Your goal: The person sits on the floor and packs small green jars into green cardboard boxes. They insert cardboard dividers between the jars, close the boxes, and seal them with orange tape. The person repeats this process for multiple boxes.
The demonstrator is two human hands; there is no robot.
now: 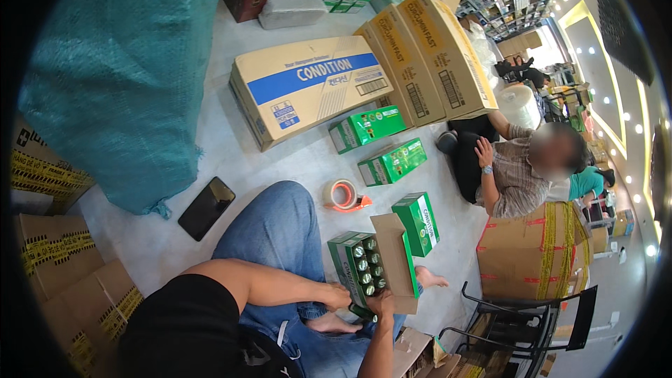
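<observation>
My left hand (337, 297) grips a small dark green bottle (362, 313) in front of the carton. My right hand (381, 303) is at the near corner of an opened green-and-white carton (344, 264), close to the bottle; its fingers are partly hidden, so I cannot tell whether it holds anything. Inside the carton, small bottles (369, 268) stand upright in rows with their silvery caps up. The carton's lid flap (391, 244) is folded back. Just beyond it is a closed green carton (417, 224). I sit cross-legged on the floor.
An orange tape dispenser (344, 197) and a black phone (206, 208) lie on the floor. Two more green cartons (367, 127) (394, 161) sit near a large cardboard box (315, 84). A seated person (517, 168) is across from me. A black metal chair (556, 320) stands at right.
</observation>
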